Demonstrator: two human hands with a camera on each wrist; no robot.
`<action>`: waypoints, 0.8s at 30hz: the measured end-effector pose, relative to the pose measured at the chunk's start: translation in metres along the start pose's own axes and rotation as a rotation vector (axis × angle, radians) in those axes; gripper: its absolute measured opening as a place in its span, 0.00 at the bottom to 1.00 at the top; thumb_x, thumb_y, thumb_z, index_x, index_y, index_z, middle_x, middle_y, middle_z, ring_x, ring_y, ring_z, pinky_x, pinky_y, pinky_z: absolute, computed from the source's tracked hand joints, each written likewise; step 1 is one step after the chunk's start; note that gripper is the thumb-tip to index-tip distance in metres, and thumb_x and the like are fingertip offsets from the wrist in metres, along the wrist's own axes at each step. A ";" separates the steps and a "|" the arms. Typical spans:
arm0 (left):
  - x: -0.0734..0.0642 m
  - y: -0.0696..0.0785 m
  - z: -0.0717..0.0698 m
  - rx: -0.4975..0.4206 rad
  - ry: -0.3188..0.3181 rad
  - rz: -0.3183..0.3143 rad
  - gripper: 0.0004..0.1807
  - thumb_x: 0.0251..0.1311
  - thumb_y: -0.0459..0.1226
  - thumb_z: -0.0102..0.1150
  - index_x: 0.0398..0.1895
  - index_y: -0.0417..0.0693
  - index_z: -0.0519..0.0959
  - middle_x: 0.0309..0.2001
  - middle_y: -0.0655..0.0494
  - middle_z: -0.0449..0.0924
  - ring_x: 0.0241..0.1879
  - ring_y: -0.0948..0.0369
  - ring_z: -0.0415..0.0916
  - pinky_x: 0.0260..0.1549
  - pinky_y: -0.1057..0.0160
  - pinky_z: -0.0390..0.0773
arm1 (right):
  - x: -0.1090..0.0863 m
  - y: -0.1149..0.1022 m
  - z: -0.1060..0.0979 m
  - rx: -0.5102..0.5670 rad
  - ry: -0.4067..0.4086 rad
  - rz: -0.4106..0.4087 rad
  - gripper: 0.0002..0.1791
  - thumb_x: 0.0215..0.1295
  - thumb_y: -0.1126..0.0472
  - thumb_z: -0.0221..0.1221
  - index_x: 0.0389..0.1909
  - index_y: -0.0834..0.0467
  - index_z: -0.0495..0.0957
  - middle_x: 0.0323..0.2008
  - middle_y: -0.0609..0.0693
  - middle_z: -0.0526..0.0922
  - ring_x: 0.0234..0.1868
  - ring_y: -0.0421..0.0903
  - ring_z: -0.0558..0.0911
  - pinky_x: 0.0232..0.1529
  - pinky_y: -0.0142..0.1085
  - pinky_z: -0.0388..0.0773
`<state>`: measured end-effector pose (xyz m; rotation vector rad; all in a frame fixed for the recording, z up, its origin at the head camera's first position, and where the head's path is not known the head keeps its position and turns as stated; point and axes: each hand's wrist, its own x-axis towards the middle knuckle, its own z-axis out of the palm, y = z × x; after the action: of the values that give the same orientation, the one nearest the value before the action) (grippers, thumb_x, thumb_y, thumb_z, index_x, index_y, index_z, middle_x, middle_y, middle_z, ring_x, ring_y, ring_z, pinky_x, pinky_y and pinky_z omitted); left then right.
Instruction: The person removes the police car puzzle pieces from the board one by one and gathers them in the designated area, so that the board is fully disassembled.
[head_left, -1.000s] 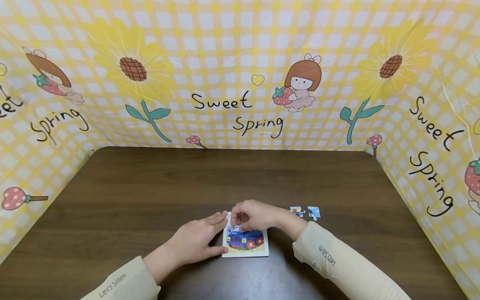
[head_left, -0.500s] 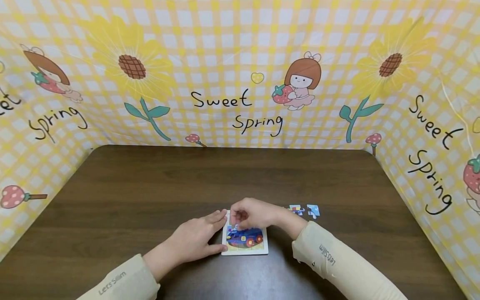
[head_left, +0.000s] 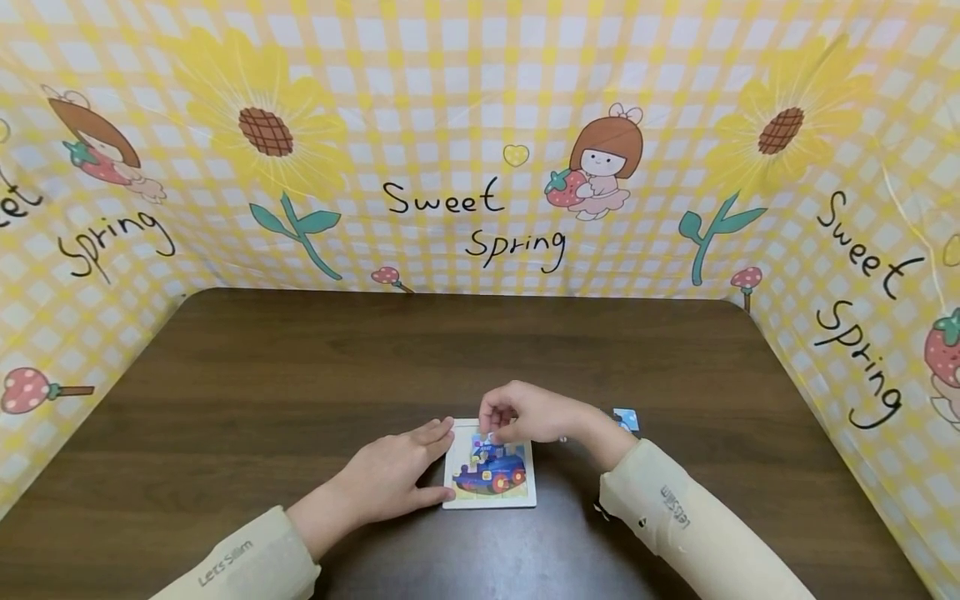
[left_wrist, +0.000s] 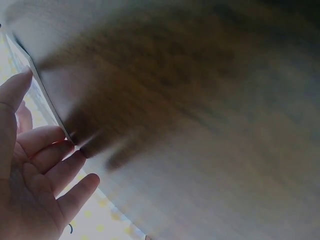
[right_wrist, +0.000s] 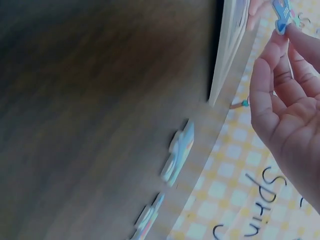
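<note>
Toward the near middle of a dark brown wood-grain table (head_left: 300, 367), a pale, straight-sided puzzle tray (head_left: 491, 505) lies flat, its blue locomotive picture (head_left: 487, 477) upright to the person, red wheels toward the near rim. The left hand (head_left: 390, 479) is spread, fingers straight, its thumb and fingertips touching the tray's left edge. The right hand (head_left: 536, 410) pinches a small blue jigsaw piece (right_wrist: 282, 16) between thumb and forefinger, over the tray's far part; whether the piece touches the tray, I cannot tell. Seen from the right wrist, its long axis runs up and down with a slight lean. Just right of the tray lie two loose jigsaw pieces (right_wrist: 179, 155), flat and thick-edged, with rounded knobs and notches; in the head view the right forearm hides part of them. Both sleeves (head_left: 247, 554) are smooth cream fabric, and a softly creased, yellow-and-white checked cloth (head_left: 450, 108) surrounds the table
</note>
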<state>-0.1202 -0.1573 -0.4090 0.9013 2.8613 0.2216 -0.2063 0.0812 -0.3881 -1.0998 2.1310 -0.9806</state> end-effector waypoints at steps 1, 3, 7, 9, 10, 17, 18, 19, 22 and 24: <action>0.000 0.000 0.000 0.000 -0.002 -0.002 0.40 0.60 0.59 0.62 0.67 0.42 0.73 0.71 0.46 0.68 0.67 0.50 0.73 0.51 0.49 0.81 | -0.002 0.001 -0.001 0.004 0.003 0.003 0.02 0.64 0.69 0.62 0.36 0.63 0.81 0.31 0.47 0.80 0.33 0.37 0.75 0.40 0.29 0.76; 0.000 0.000 0.000 -0.002 -0.005 -0.005 0.40 0.60 0.59 0.62 0.67 0.42 0.73 0.72 0.46 0.68 0.67 0.51 0.72 0.52 0.49 0.81 | -0.006 0.004 -0.004 0.010 0.008 0.004 0.02 0.65 0.69 0.62 0.37 0.63 0.81 0.31 0.47 0.80 0.34 0.37 0.75 0.40 0.30 0.76; 0.000 0.001 -0.001 -0.003 -0.011 -0.010 0.40 0.60 0.59 0.62 0.68 0.42 0.73 0.72 0.47 0.68 0.68 0.51 0.72 0.53 0.49 0.80 | -0.016 0.009 -0.010 0.013 0.024 0.002 0.02 0.65 0.69 0.62 0.36 0.64 0.80 0.30 0.48 0.80 0.33 0.38 0.75 0.41 0.32 0.77; 0.000 0.001 -0.001 -0.004 -0.010 -0.011 0.40 0.60 0.59 0.62 0.68 0.42 0.72 0.72 0.47 0.68 0.68 0.51 0.71 0.53 0.49 0.80 | -0.022 0.011 -0.013 0.014 0.033 0.012 0.02 0.65 0.69 0.62 0.35 0.64 0.79 0.30 0.47 0.79 0.33 0.38 0.75 0.40 0.32 0.77; 0.000 0.001 -0.001 -0.004 -0.009 -0.010 0.40 0.60 0.59 0.62 0.68 0.42 0.72 0.72 0.47 0.68 0.68 0.51 0.71 0.54 0.49 0.80 | -0.025 0.012 -0.015 0.014 0.034 0.013 0.02 0.65 0.69 0.63 0.35 0.64 0.79 0.30 0.47 0.79 0.33 0.38 0.75 0.40 0.32 0.77; -0.001 0.002 0.000 -0.004 -0.006 -0.008 0.40 0.60 0.58 0.62 0.68 0.41 0.72 0.72 0.47 0.67 0.69 0.51 0.70 0.54 0.48 0.80 | -0.044 0.020 -0.024 0.011 0.047 0.042 0.02 0.65 0.69 0.63 0.35 0.62 0.79 0.29 0.45 0.77 0.34 0.39 0.74 0.41 0.32 0.76; -0.001 0.002 0.000 -0.004 -0.006 -0.009 0.40 0.60 0.58 0.62 0.68 0.42 0.72 0.72 0.47 0.67 0.69 0.52 0.70 0.54 0.48 0.80 | -0.046 0.021 -0.025 0.010 0.051 0.043 0.02 0.65 0.69 0.63 0.35 0.62 0.79 0.29 0.45 0.77 0.34 0.40 0.74 0.42 0.33 0.76; -0.001 0.001 0.000 -0.003 -0.003 -0.008 0.40 0.60 0.58 0.63 0.68 0.42 0.72 0.72 0.47 0.67 0.69 0.51 0.70 0.53 0.48 0.80 | -0.048 0.021 -0.027 0.010 0.055 0.048 0.02 0.64 0.69 0.63 0.35 0.62 0.79 0.29 0.45 0.77 0.34 0.40 0.74 0.42 0.33 0.77; -0.002 0.001 0.000 0.001 0.003 -0.008 0.39 0.60 0.58 0.63 0.68 0.42 0.73 0.72 0.46 0.68 0.68 0.51 0.71 0.53 0.48 0.80 | -0.055 0.023 -0.029 0.017 0.059 0.066 0.02 0.65 0.68 0.63 0.35 0.62 0.79 0.30 0.45 0.77 0.34 0.40 0.75 0.41 0.33 0.77; -0.002 0.001 0.000 0.006 0.007 -0.003 0.39 0.60 0.57 0.63 0.67 0.41 0.73 0.71 0.46 0.68 0.67 0.51 0.72 0.52 0.48 0.81 | -0.060 0.025 -0.030 0.017 0.061 0.072 0.02 0.65 0.68 0.63 0.35 0.62 0.79 0.30 0.45 0.77 0.34 0.40 0.75 0.40 0.33 0.76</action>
<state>-0.1181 -0.1574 -0.4083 0.8988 2.8715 0.2168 -0.2078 0.1525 -0.3826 -0.9901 2.1905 -1.0084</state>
